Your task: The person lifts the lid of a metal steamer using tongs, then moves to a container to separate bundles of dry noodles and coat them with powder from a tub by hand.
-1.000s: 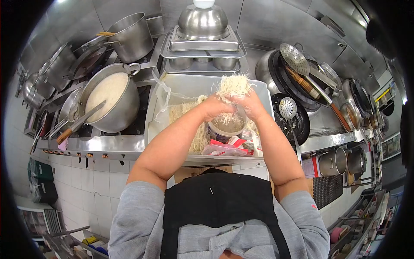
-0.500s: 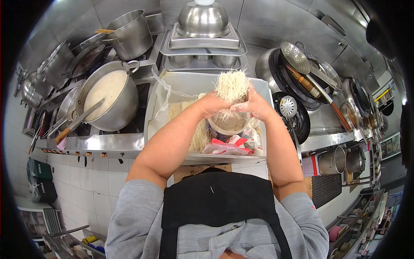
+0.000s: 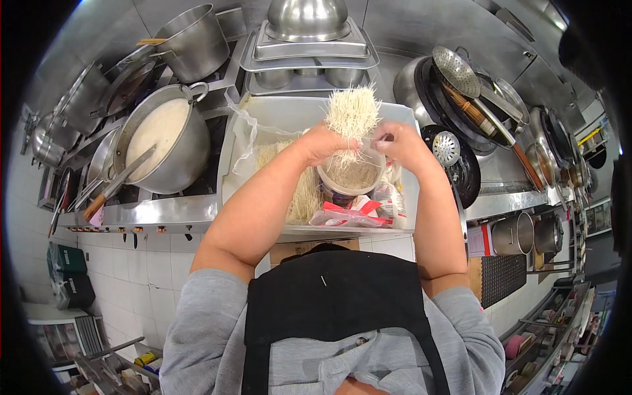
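Note:
A bundle of dried rice vermicelli (image 3: 353, 112) stands upright in my left hand (image 3: 322, 143), whose fingers are wrapped round its lower part. Loose strands stick out below the grip, over a round plastic tub (image 3: 355, 179). Just right of the bundle, apart from it, my right hand (image 3: 403, 143) has its fingers curled into a pinch; what is in them, if anything, is too small to name. Both hands are above a white plastic bin (image 3: 227, 187). More dried vermicelli (image 3: 304, 201) lies in the bin's left part, and red-and-white packets (image 3: 352, 216) lie in front of the tub.
On the left stove, a large pot (image 3: 181, 158) holds pale liquid and a wooden-handled utensil (image 3: 118, 187). Metal trays (image 3: 309, 64) and an upturned bowl (image 3: 308, 20) stand behind the bin. To the right are a wok (image 3: 464, 181), a strainer (image 3: 456, 72) and a perforated ladle (image 3: 446, 148).
My right hand has come off the vermicelli bundle and moved right, its fingers now curled together. My left hand still grips the bundle. The camera view has shifted slightly.

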`<action>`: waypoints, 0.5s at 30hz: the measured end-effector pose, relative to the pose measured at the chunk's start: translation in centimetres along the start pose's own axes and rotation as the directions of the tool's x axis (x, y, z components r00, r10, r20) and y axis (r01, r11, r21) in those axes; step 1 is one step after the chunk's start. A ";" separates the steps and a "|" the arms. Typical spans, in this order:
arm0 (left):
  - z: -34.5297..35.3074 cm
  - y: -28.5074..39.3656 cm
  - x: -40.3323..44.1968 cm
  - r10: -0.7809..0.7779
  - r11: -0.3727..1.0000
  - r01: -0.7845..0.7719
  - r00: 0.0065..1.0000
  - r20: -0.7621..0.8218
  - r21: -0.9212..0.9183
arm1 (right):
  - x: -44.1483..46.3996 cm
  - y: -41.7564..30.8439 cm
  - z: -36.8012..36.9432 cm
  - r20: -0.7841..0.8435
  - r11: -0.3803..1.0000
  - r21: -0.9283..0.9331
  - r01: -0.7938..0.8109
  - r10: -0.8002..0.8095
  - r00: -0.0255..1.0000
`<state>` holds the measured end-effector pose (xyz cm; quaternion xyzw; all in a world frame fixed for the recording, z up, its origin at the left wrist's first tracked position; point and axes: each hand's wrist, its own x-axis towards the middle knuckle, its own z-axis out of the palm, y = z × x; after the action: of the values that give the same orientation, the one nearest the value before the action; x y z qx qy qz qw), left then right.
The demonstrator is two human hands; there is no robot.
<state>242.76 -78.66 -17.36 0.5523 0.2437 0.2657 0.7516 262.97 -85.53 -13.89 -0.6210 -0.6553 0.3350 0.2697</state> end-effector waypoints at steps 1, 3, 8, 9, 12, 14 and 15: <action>0.0 0.1 0.0 0.018 1.000 -0.017 1.000 -0.017 0.021 | 0.0 0.2 0.3 0.002 1.000 0.003 -0.002 0.002 1.000; 0.0 0.3 -0.1 0.034 0.999 -0.032 0.999 -0.035 0.042 | -0.2 0.1 1.2 0.107 0.778 -0.585 0.231 -0.208 0.972; 0.1 0.3 -0.2 0.094 0.995 -0.093 0.995 -0.014 0.040 | -0.3 -1.1 5.0 0.106 0.468 -0.865 0.179 -0.179 0.978; 0.2 0.3 -0.2 0.093 0.995 -0.093 0.996 -0.012 0.039 | -0.3 -1.0 5.4 0.108 0.475 -0.859 0.192 -0.199 0.974; 0.3 0.7 -0.4 0.097 0.994 -0.097 0.995 -0.004 0.059 | 0.4 -0.9 5.0 0.159 0.512 -0.841 0.173 -0.071 0.985; 0.3 0.9 -0.5 0.119 0.989 -0.116 0.992 -0.030 0.094 | 0.8 0.0 5.0 0.130 0.531 -0.832 0.162 -0.097 0.987; 0.1 0.8 -0.4 0.121 0.989 -0.119 0.993 -0.012 0.092 | 0.8 0.6 4.8 0.103 0.551 -0.820 0.154 -0.122 0.987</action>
<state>242.39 -78.79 -16.51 0.5975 0.2283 0.3038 0.7061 259.56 -85.21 -17.40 -0.6159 -0.7866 -0.0218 -0.0378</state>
